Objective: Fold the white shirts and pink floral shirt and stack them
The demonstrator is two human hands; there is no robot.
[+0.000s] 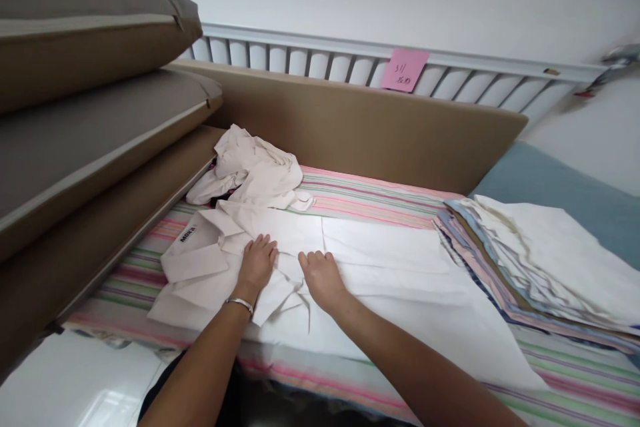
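Note:
A white garment (pixel 380 273) lies spread lengthwise on a striped bed cover (pixel 350 200), its left end bunched in folds. A printed label (pixel 189 235) shows inside what looks like the collar. My left hand (pixel 259 263), with a bracelet at the wrist, presses down on the cloth with its fingers bent over a fold. To the right of it, my right hand (pixel 323 278) is closed with curled fingers on the same fabric. A crease runs between the two hands, and loose folds stick up just below them. The thumbs are mostly hidden.
Crumpled off-white cloth (pixel 260 170) lies behind the garment. Folded clothes (pixel 545 267) are stacked at the right. Large brown cushions (pixel 95 140) rise at the left, and a brown panel (pixel 360 127) bounds the back. A pink note (pixel 405 69) hangs on the white rail.

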